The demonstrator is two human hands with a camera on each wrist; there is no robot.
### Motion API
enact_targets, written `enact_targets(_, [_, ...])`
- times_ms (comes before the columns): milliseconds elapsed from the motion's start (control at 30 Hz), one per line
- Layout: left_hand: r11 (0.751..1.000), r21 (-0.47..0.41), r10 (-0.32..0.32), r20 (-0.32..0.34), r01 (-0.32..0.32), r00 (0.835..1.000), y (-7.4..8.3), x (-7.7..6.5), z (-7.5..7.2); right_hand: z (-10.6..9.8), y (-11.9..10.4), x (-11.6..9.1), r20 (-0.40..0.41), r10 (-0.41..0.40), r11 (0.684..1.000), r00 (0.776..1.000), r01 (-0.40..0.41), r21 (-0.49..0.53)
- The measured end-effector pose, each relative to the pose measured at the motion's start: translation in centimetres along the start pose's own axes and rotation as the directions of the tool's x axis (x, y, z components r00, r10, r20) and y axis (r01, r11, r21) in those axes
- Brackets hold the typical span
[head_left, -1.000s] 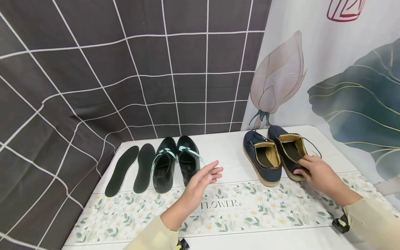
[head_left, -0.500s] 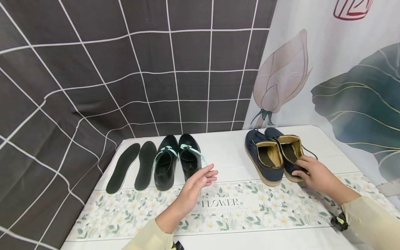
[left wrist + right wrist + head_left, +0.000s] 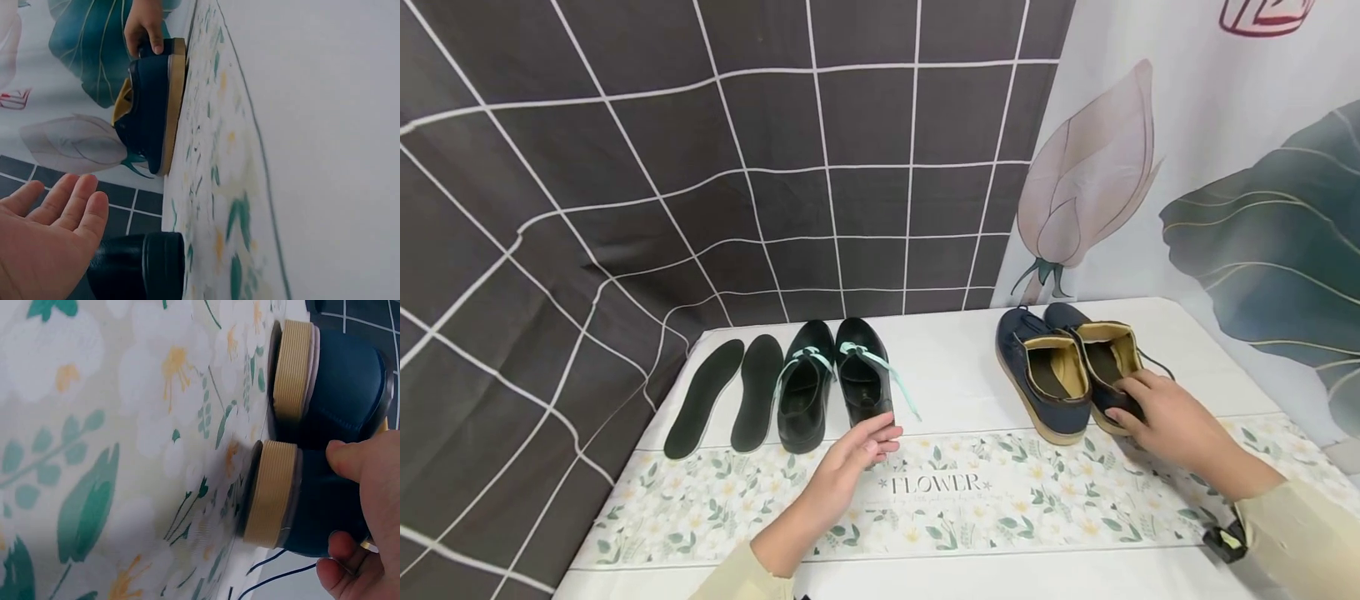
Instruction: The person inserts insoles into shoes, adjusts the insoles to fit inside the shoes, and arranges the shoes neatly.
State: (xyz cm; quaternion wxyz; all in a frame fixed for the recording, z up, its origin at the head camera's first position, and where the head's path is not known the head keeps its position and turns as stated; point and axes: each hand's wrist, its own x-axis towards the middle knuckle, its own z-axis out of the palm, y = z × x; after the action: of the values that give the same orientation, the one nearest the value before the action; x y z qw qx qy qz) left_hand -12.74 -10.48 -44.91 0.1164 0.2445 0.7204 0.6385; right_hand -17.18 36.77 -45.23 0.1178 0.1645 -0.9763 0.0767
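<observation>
On the right, two navy shoes with yellow linings and tan soles stand side by side. My right hand grips the heel of the right navy shoe; in the right wrist view its thumb and fingers lie on either side of the heel. The left navy shoe stands against it. My left hand has its fingers extended, just in front of the heel of the right black shoe, which has a mint lace; I cannot tell whether they touch. The left black shoe stands beside it.
Two dark insoles, one at the far left and another next to the black shoes, lie flat. Everything rests on a white table with a floral band. A dark grid curtain and a white printed curtain stand behind.
My left hand has moved left to the heel of the right black shoe. My right hand stays on the right navy shoe. The head view has shifted slightly.
</observation>
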Motion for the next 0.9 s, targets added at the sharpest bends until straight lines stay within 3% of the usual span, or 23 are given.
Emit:
enact_targets(167, [0.999, -0.012, -0.036, -0.020, 0.035, 0.999, -0.2, -1.2, -0.8, -0.9, -0.5, -0.1, -0.029, 0.032, 0.999, 0.999, -0.033, -0.018])
enact_targets(300, [1.000, 0.011, -0.023, -0.030, 0.023, 0.999, -0.4, -2.1, -1.4, -1.7, -2.0, 0.3, -0.105, 0.092, 0.995, 0.990, -0.090, 0.031])
enact_targets(367, [1.000, 0.014, -0.020, -0.036, 0.021, 0.999, -0.5, -2.5, -1.6, -2.1, -3.2, 0.5, -0.153, 0.089, 0.995, 0.984, -0.081, 0.058])
enact_targets(467, [1.000, 0.016, -0.005, -0.045, 0.006, 0.999, -0.6, -2.9, -2.0, -2.3, -5.3, 1.2, -0.256, -0.002, 0.997, 0.967, 0.022, 0.077])
enact_targets(567, [1.000, 0.014, 0.003, -0.063, -0.003, 0.998, -0.5, -3.3, -2.4, -2.0, -7.8, 2.4, -0.369, -0.174, 0.978, 0.913, 0.203, 0.041])
enact_targets(633, [1.000, 0.018, 0.008, -0.072, -0.006, 0.997, -0.4, -3.5, -2.5, -1.7, -9.6, 3.1, -0.399, -0.272, 0.954, 0.876, 0.300, 0.009])
enact_targets(700, [1.000, 0.018, 0.011, -0.071, -0.010, 0.997, -0.4, -3.7, -2.6, -1.2, -11.6, 3.8, -0.387, -0.339, 0.932, 0.858, 0.362, -0.013])
enact_targets(900, [1.000, -0.004, 0.024, -0.058, -0.024, 0.998, -0.6, -4.1, -2.8, 0.4, -18.0, 5.6, -0.205, -0.355, 0.926, 0.912, 0.374, 0.060])
